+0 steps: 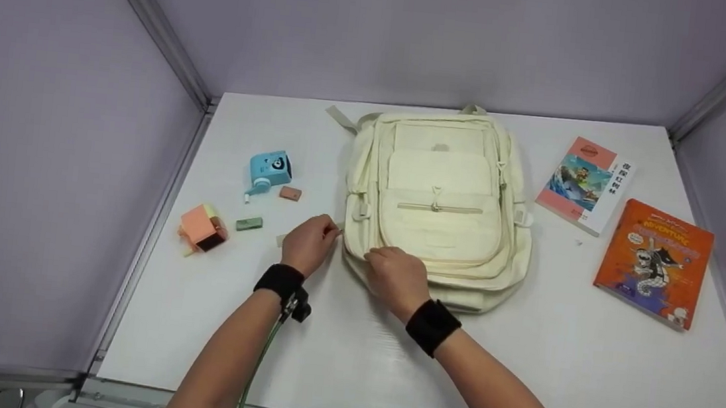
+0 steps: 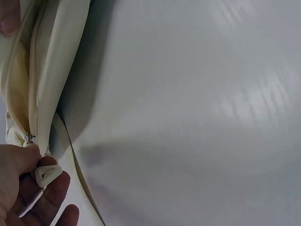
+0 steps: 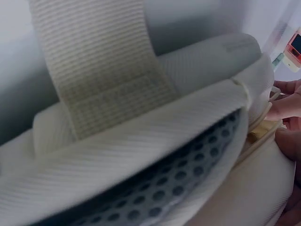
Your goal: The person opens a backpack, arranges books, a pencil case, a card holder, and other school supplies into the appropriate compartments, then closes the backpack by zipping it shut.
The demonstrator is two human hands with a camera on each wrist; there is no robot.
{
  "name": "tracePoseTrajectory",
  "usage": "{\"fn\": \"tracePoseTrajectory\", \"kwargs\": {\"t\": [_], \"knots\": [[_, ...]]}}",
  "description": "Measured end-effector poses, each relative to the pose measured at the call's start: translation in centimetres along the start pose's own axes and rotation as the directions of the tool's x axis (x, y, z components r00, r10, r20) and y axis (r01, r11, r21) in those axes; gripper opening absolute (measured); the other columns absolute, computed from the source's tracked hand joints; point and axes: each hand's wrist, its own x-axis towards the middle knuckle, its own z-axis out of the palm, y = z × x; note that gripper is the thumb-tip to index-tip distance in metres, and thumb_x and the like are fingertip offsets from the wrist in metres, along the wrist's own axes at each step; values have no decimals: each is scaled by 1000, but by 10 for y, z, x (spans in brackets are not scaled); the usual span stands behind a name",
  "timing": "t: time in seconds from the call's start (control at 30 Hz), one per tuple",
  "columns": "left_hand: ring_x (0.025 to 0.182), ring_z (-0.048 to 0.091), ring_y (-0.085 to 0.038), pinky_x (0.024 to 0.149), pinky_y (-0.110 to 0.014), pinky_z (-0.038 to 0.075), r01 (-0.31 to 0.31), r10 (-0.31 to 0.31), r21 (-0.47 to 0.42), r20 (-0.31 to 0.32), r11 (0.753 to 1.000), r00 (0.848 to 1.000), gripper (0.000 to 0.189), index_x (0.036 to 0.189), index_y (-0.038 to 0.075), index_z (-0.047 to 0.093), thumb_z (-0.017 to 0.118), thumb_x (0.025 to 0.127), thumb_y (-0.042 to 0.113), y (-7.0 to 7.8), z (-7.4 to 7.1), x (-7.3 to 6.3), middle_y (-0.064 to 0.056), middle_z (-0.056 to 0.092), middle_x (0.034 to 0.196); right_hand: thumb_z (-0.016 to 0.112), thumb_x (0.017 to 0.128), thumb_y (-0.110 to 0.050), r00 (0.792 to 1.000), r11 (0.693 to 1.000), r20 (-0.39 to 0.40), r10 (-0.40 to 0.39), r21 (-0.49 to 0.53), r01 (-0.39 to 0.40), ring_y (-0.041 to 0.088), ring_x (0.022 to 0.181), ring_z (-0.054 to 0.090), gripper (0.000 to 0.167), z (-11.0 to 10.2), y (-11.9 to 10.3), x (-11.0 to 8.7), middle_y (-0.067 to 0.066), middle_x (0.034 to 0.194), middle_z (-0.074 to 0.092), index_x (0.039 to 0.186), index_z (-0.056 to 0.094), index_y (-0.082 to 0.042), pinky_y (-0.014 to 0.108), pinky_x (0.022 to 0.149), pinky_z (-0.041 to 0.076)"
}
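Observation:
A cream backpack (image 1: 439, 171) lies on its back on the white table, front pockets up. My left hand (image 1: 309, 242) is at its lower left side, pinching a pale zipper pull (image 2: 48, 175) between thumb and fingers. Above the zipper slider (image 2: 29, 139), the two zipper edges stand apart and the lining shows. With curled fingers, my right hand (image 1: 399, 281) grips the bag's fabric edge near the lower left corner. One of its fingertips shows at the top left of the left wrist view. A webbing strap (image 3: 103, 61) and dark mesh (image 3: 174, 183) fill the right wrist view.
Left of the bag are a blue crank pencil sharpener (image 1: 270, 168), an orange one (image 1: 202, 228), a brown eraser (image 1: 291, 193) and a green eraser (image 1: 249, 224). A pink-and-white book (image 1: 585, 184) and an orange book (image 1: 656, 262) lie to the right. Panels (image 1: 419, 36) enclose the table.

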Motion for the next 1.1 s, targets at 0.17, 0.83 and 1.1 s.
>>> {"fn": "tracePoseTrajectory", "kwargs": {"t": [0.17,0.83,1.1], "knots": [[80,63,-19,72,-38,51,17,-17,20,-3,1000,1000,13,98,13,71,64,103,23,3,-2,15,-1,68,89,82,87,-15,1000,1000,-28,-7,18,8,17,83,72,7,-2,1,-3,-1,92,77,94,81,-14,32,65,58],[83,66,-24,73,-42,51,58,-57,27,-36,998,998,14,99,11,70,61,104,20,2,0,58,-6,70,94,82,88,-14,1000,998,-23,1,56,0,15,87,73,8,-2,-2,-6,-2,96,77,96,82,-15,30,70,58],[85,67,-24,74,-43,52,43,-41,30,-40,999,998,15,102,10,70,59,105,20,4,5,64,-6,71,96,82,89,-15,1000,999,22,15,50,-16,14,92,72,12,-7,1,-6,-3,101,77,100,81,-15,29,73,58]]}}
